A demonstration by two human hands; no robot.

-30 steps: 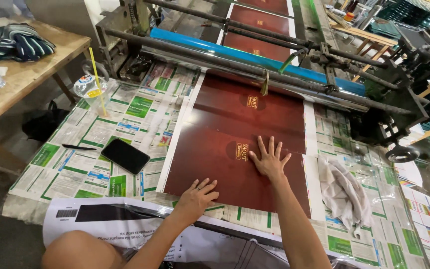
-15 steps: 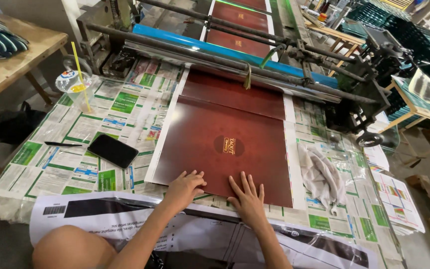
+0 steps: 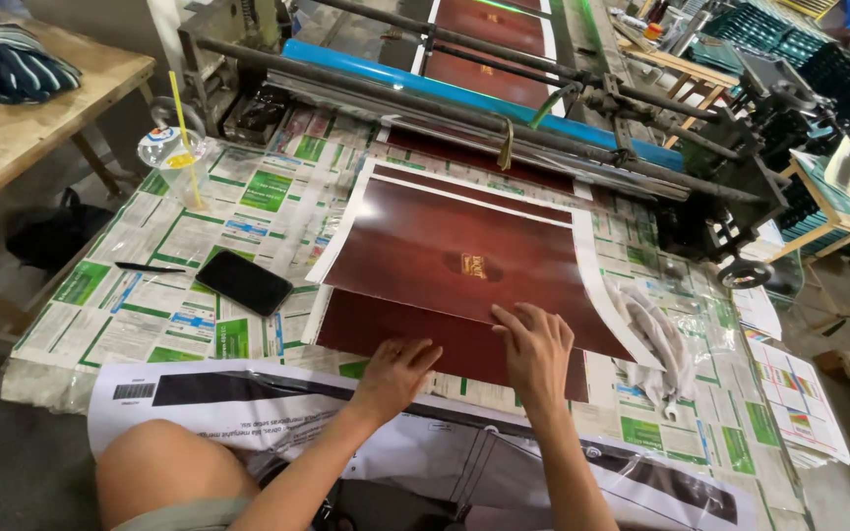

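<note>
Two flat, open hands, left hand point(image 3: 393, 371) and right hand point(image 3: 535, 346), now press the sheet's near edge; the dark red sheet point(image 3: 464, 265) has slid down the bench point(image 3: 199, 236) toward them, phone point(image 3: 243, 282) beside.

lower dark red sheet point(image 3: 395, 329) mostly covered, gold emblem point(image 3: 473, 265) perhaps blurred

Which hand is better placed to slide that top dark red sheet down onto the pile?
Probably the right hand. It lies flat on the near edge of the top dark red sheet. The left hand rests lower, on the sheet underneath, off the top one.
</note>
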